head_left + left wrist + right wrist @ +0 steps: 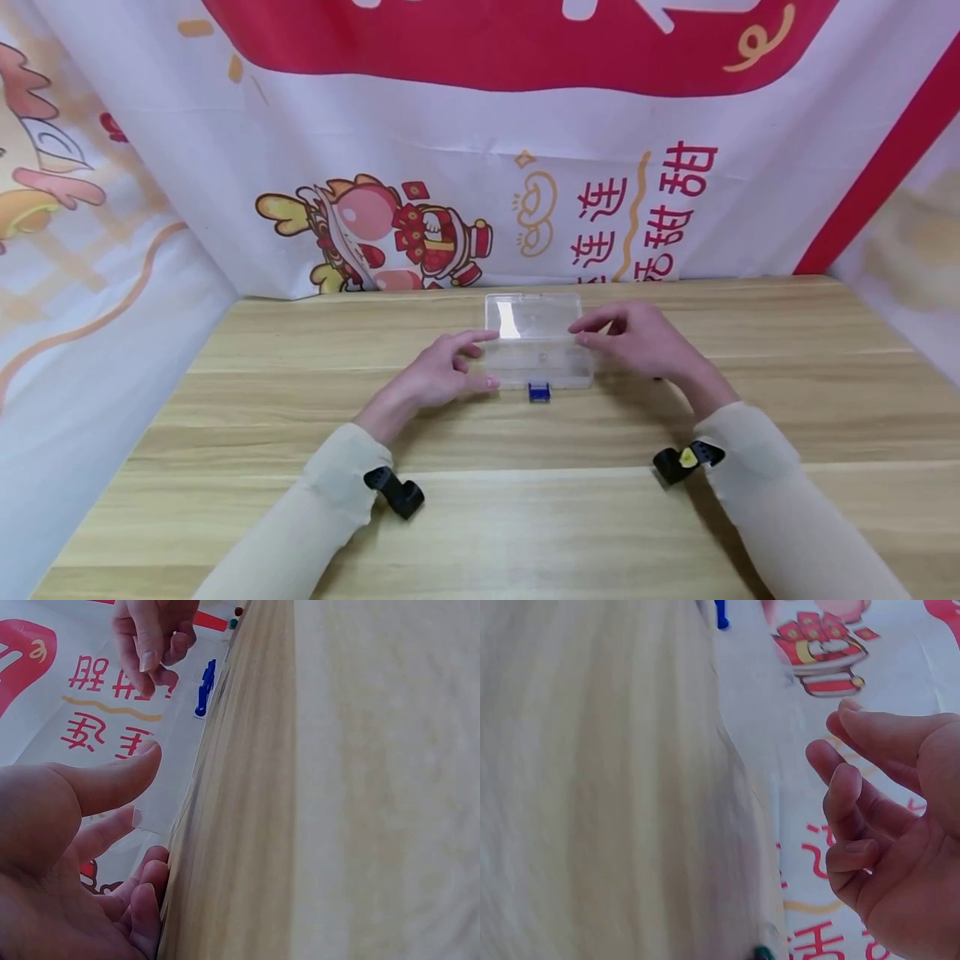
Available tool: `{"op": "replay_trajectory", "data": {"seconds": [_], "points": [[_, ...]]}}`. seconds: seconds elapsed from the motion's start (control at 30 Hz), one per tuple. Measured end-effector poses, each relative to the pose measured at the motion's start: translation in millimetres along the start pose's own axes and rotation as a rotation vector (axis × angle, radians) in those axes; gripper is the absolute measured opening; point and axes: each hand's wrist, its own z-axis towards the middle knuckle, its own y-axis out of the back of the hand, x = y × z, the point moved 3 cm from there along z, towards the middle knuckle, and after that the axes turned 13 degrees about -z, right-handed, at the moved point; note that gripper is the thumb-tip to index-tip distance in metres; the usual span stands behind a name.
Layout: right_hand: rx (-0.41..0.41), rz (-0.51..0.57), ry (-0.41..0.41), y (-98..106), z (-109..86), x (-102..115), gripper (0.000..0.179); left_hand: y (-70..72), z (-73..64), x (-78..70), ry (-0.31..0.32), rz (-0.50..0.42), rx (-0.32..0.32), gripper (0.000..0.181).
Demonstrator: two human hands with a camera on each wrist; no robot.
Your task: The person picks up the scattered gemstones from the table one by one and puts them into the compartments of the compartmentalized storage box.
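Observation:
A clear plastic box (pixel 536 354) stands on the table with its transparent lid (pixel 547 315) raised at the back. A blue latch (pixel 538 392) shows at its front edge. My left hand (pixel 446 371) is at the box's left side, thumb by the front corner and index finger near the hinge line, the fingers spread around that end. At the other end, my right hand (pixel 633 337) hovers by the right edge of the lid, fingers loosely bent; in the right wrist view nothing shows between them. Whether either hand's fingertips touch the plastic is hard to tell.
Small red (pixel 238 611) and green (pixel 233 623) pieces lie on the table beyond the box's right end. A printed white and red cloth (pixel 420 117) hangs behind the wooden table (pixel 525 525) and at both sides.

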Motion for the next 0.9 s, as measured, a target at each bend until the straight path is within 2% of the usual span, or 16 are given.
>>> {"op": "replay_trajectory", "data": {"seconds": [0.33, 0.53, 0.7, 0.9], "points": [[-0.039, 0.052, -0.054, 22, -3.5, -26, 0.032, 2.1, -1.0, -0.4, -0.007, -0.001, 0.001, 0.071], [-0.027, 0.080, -0.067, 25, -6.2, -49, 0.035, 1.2, -0.5, -1.1, -0.005, 0.005, 0.004, 0.070], [-0.016, 0.083, -0.139, 27, -9.5, -71, 0.036, 0.6, -0.5, -1.8, -0.005, 0.006, 0.006, 0.070], [-0.026, 0.059, -0.178, 26, -9.3, -87, 0.034, 0.7, 0.2, -1.0, -0.006, 0.000, 0.008, 0.070]]}}
